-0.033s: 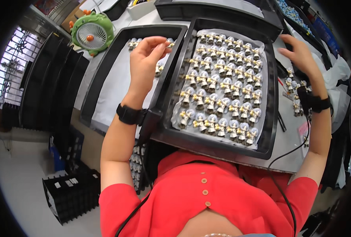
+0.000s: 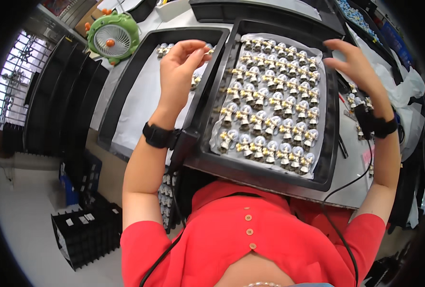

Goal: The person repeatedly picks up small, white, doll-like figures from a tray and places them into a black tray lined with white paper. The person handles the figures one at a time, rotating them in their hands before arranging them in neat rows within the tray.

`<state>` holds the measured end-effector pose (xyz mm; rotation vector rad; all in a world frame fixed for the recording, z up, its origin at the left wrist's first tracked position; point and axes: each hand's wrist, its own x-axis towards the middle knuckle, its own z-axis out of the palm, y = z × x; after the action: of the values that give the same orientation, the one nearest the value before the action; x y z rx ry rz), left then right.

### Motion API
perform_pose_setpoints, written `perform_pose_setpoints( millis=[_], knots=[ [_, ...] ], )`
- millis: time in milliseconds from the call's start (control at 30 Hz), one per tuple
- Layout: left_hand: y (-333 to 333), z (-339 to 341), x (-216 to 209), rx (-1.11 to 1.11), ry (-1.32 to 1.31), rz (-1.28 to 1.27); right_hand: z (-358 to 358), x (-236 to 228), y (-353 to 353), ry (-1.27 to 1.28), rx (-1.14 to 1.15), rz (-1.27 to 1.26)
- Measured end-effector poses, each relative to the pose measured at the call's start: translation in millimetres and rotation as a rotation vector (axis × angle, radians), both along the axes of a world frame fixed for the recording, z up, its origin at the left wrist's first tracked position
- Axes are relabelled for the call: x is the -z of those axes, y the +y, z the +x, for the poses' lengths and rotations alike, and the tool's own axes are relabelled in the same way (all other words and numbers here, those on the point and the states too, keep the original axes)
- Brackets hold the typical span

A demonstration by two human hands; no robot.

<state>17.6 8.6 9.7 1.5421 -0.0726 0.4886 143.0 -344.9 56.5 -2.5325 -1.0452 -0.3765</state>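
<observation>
Above the far end of the left black tray (image 2: pixel 108 112), my left hand (image 2: pixel 179 64) is closed, thumb and forefinger together. A small white and gold figurine (image 2: pixel 209 49) shows at its fingertips; whether it is held or lies behind them I cannot tell. My right hand (image 2: pixel 353 60) hangs by the far right rim of the right black tray (image 2: pixel 334 103), fingers apart and nothing in them. Rows of figurines (image 2: pixel 271 124) with pale rounded heads stand on a white sheet inside that tray. A few more figurines (image 2: pixel 163 49) sit at the left tray's far end.
A green animal-shaped fan (image 2: pixel 112 40) stands beyond the left tray. Loose figurines (image 2: pixel 353 100) and a dark pen-like tool (image 2: pixel 342 147) lie on the table at right. Another black tray (image 2: pixel 260 14) stands at the back. Black cables run from both wristbands.
My right hand has moved left, toward the right tray's rim. My left hand keeps its pinched shape, and the whole view has shifted slightly.
</observation>
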Motion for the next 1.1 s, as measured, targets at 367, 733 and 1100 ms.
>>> perform_pose_setpoints(
  millis=[367,733,1100],
  knots=[
    [-6,-7,-22,0.240,0.030,-0.021,-120,93,175,0.409,-0.536,-0.634],
    [1,-15,6,0.293,0.126,-0.100,-94,91,172,0.552,-0.586,-0.320],
    [-3,-18,9,0.287,0.183,-0.020,-94,73,165,0.502,-0.581,0.045]
  ],
)
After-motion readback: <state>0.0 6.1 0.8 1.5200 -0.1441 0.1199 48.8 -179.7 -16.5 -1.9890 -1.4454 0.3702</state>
